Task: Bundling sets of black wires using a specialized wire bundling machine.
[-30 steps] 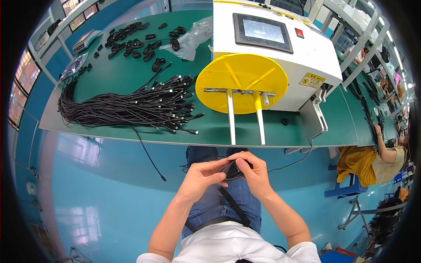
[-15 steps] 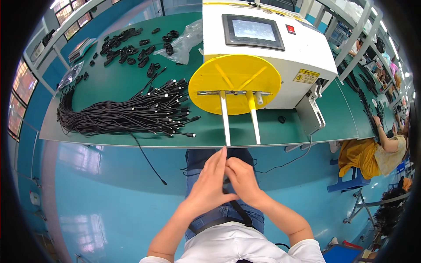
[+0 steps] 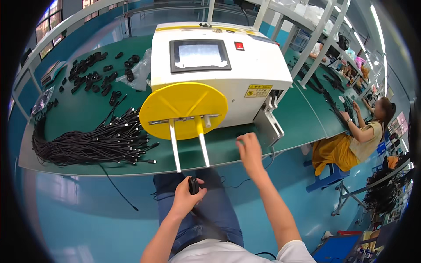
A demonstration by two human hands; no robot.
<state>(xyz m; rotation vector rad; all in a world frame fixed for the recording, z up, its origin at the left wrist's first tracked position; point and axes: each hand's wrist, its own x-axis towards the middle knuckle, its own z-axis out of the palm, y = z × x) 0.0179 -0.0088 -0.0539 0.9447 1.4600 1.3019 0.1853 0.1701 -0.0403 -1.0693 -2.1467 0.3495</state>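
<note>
Coiled cable in one hand, other hand at the bench

Left hand (image 3: 184,198) is clamped round a small black cable coil (image 3: 193,185); right hand (image 3: 249,151) hangs loose-fingered, holding nothing, over the green table (image 3: 302,120) beside the winding machine (image 3: 219,70).

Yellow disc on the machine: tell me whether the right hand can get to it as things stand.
Probably yes. The right hand is raised, open and empty over the green table, just right of the yellow disc. Only the two white prongs stand near it, and nothing lies between hand and disc.
</note>
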